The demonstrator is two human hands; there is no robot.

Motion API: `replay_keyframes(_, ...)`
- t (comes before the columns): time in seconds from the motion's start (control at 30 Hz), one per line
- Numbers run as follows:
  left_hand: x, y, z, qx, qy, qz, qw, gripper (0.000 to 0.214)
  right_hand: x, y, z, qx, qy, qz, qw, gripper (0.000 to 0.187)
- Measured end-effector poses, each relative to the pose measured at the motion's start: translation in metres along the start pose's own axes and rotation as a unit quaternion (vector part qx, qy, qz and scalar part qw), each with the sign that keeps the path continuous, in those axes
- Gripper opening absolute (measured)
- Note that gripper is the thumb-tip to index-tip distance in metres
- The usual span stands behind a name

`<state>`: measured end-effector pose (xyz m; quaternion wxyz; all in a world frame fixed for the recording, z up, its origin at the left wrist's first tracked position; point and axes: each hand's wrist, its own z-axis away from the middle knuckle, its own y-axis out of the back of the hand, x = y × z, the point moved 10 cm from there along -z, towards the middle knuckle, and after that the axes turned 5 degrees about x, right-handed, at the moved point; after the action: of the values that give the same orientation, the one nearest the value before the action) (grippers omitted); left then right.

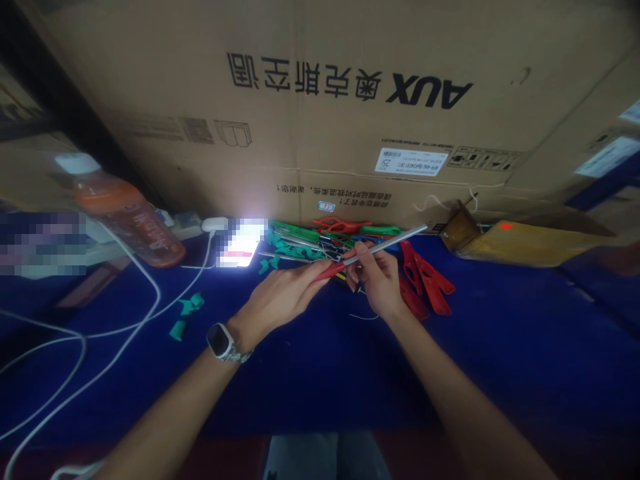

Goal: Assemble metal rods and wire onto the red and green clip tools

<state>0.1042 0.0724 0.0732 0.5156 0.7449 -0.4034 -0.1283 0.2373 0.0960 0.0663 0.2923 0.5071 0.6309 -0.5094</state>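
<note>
My left hand, with a watch on its wrist, is closed around a red handle-like piece. A slim silver rod runs on from that piece, slanting up to the right. Thumb and fingers of my right hand pinch the rod near the red end. Whether the two parts are joined cannot be made out. Behind the hands lies a pile of green plastic pieces and thin rods. Red plastic clamps lie right beside my right hand, and another red one is at the back.
A large cardboard box stands behind the blue tabletop. On the left are a drink bottle, a lit phone, white cables and loose green pieces. A yellow envelope lies at the right.
</note>
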Motion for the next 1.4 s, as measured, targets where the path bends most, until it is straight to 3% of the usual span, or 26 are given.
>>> replay_keyframes(0.4,-0.001,-0.002,0.001,-0.013,0.016,0.022,1.0,0.039,0.003,-0.003,0.003,-0.054,-0.024,0.0,0.998,0.03)
replay_keyframes(0.63,-0.003,-0.003,0.0,-0.004,0.026,-0.035,0.999,0.038,-0.004,-0.001,0.003,-0.015,-0.007,0.043,0.999,0.035)
replay_keyframes(0.9,-0.004,-0.004,0.002,-0.005,0.007,-0.023,1.0,0.04,-0.001,-0.011,0.006,-0.075,-0.028,0.031,0.996,0.032)
replay_keyframes(1.2,-0.012,-0.006,0.003,0.022,0.018,-0.088,0.996,0.042,-0.008,-0.008,0.007,-0.035,0.009,0.095,0.995,0.036)
replay_keyframes(1.4,-0.011,-0.005,0.001,0.019,0.017,-0.109,0.994,0.044,-0.008,-0.006,0.005,-0.014,-0.007,0.007,1.0,0.028)
